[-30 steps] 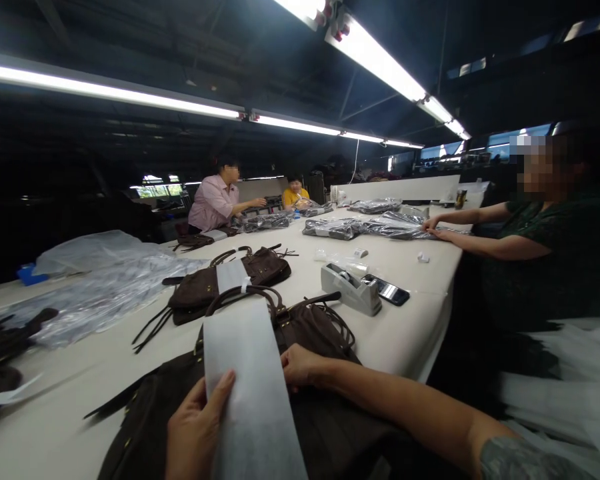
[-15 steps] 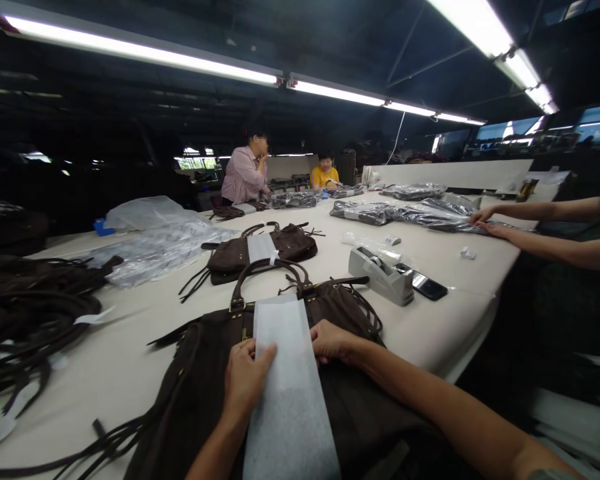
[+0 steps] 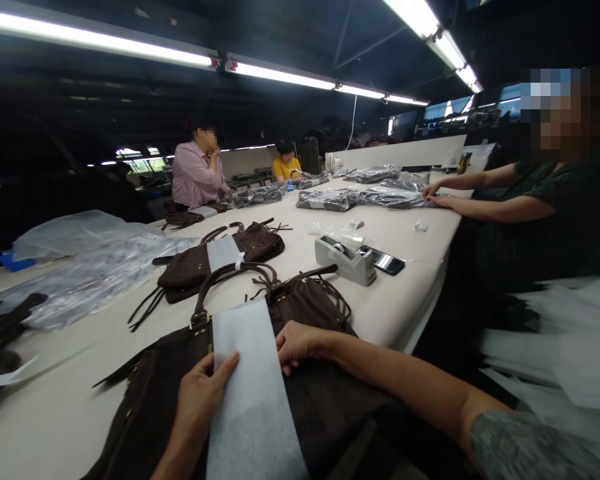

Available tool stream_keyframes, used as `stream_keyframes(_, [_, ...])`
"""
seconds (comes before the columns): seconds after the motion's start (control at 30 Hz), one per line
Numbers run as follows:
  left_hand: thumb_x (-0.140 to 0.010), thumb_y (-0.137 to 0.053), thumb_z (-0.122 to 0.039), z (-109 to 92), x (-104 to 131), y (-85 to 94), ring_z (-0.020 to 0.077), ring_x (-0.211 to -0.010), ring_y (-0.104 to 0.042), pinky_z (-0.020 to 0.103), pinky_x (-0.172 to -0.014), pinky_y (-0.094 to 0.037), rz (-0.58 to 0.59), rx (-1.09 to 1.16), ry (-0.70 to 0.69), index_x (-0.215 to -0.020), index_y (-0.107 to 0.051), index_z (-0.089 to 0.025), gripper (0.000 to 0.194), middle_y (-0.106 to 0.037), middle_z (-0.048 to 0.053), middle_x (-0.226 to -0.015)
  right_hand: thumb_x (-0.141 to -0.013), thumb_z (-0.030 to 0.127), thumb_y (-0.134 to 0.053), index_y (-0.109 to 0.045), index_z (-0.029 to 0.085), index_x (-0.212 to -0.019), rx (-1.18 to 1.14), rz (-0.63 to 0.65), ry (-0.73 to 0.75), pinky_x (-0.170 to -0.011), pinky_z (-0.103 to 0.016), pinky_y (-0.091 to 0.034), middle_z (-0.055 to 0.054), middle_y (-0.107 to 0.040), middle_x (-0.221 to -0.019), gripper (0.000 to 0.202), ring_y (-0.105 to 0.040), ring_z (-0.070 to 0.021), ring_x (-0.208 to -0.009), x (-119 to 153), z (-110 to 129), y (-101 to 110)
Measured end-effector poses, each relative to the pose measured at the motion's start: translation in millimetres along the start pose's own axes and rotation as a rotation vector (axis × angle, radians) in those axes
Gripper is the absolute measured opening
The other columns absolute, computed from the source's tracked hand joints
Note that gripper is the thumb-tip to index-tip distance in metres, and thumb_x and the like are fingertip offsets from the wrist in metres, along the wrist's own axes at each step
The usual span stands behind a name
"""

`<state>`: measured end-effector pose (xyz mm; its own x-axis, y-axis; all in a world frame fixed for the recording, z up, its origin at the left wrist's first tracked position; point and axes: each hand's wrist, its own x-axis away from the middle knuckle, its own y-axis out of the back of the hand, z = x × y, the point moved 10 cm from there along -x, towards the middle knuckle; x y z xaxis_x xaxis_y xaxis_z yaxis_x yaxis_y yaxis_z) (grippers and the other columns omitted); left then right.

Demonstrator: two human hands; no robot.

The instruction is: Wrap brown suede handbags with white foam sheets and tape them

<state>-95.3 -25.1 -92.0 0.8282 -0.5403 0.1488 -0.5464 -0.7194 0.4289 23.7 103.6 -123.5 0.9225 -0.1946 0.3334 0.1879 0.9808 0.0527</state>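
Note:
A dark brown handbag point(image 3: 325, 407) lies in front of me, its handles point(image 3: 203, 288) pointing away. Across its middle runs a wide white strip of paper-like material point(image 3: 253, 400). My left hand point(image 3: 200, 393) grips the strip's left edge, thumb on top and fingers partly hidden beneath. At the right edge, my right hand point(image 3: 296, 341) is closed with fingers curled against the strip; the fingertips are partly hidden. Just beyond lies a second brown handbag point(image 3: 185, 273) with a white band point(image 3: 223, 253) around it.
A grey tape dispenser point(image 3: 347, 261) and a phone point(image 3: 385, 260) sit right of the bags. Clear plastic point(image 3: 100, 267) spreads at left. A co-worker's hands point(image 3: 433, 193) touch plastic-wrapped bags point(image 3: 390, 193). Two other people point(image 3: 195, 173) are at the far side. White sheets point(image 3: 565, 347) are at right.
The view has turned right, so the table's contents appear further left and more of the co-worker at right shows. Both hands stay at the strip's edges with little change.

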Motion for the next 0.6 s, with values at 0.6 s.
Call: stream_keyframes(0.6, [-0.050,-0.068,-0.062,4,-7,-3.2,0.0272,-0.073,-0.062,0.033,-0.062,-0.047,-0.039,-0.006,-0.021,-0.085,-0.067,-0.012,0.060,-0.070,0.010,-0.075,-0.065,0.012,-0.063,-0.059,0.013,-0.059,-0.008,0.001,0.025,-0.035,-0.012,-0.027,0.005,-0.058,-0.047,0.007,-0.041,-0.0026,-0.036,5,2,2])
